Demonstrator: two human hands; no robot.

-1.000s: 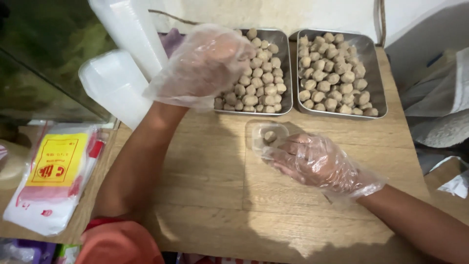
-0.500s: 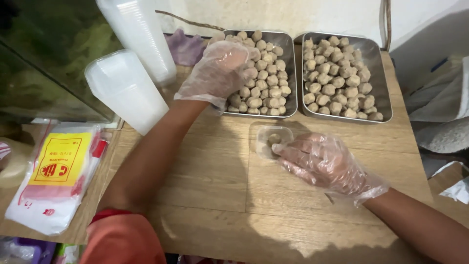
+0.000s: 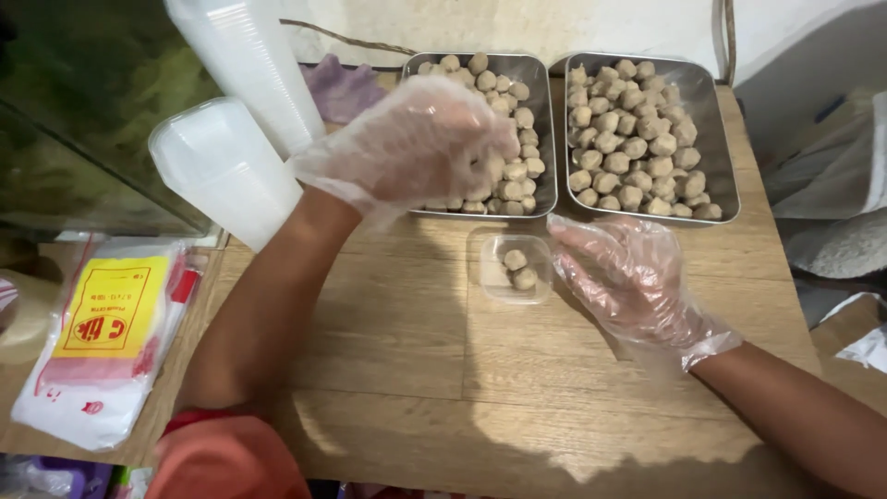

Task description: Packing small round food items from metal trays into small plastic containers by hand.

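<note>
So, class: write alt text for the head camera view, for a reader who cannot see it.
Two hands in clear plastic gloves work over a wooden table: the left hand reaches into a metal tray of brown balls, the right hand rests beside a small clear container holding two balls.

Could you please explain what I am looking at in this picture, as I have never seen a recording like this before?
There is no machine here: a person wears a camera on the head, so the single view looks down over their two arms at a wooden table. Both hands wear thin clear plastic gloves. The left hand is over the left metal tray of brownish round balls, fingers curled among them; whether it grips any is hidden. The right hand is open, beside a small clear plastic container with two balls in it. A second metal tray, also full of balls, stands to the right. At left lie stacks of clear containers and a packet of plastic bags.
</note>
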